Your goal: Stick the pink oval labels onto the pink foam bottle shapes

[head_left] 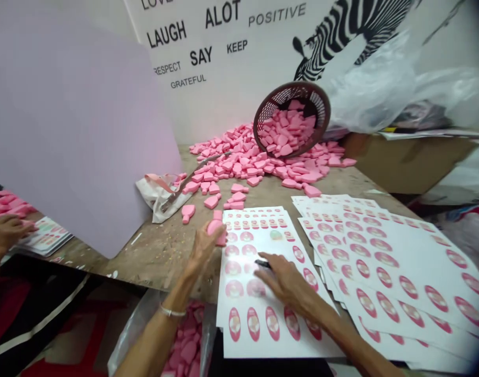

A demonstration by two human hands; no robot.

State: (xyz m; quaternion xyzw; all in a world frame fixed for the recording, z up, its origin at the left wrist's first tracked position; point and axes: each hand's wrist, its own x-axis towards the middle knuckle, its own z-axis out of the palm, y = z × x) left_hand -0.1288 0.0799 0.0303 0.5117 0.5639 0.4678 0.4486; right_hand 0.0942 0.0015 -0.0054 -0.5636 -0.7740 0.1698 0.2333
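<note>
My left hand (206,243) grips a pink bottle-shaped piece (217,227) at the left edge of a sticker sheet (263,340). Its sticker side, if any, cannot be made out. Over the middle of the sheet, my right hand (286,280) holds a small dark tool (262,263) between thumb and fingers; its tip is too small to name. Printed on the sheet are rows of pink oval and rounded stickers. Several more pink pieces (188,213) lie on the table just beyond my left hand.
A brown basket (325,112) lies tipped on a heap of pink pieces (239,162). Overlapping sticker sheets (420,246) spread at right. A pale panel (78,120) stands at left, with another person's hand (6,235) beyond it. Below the edge hangs a plastic bag (135,324) of pink pieces.
</note>
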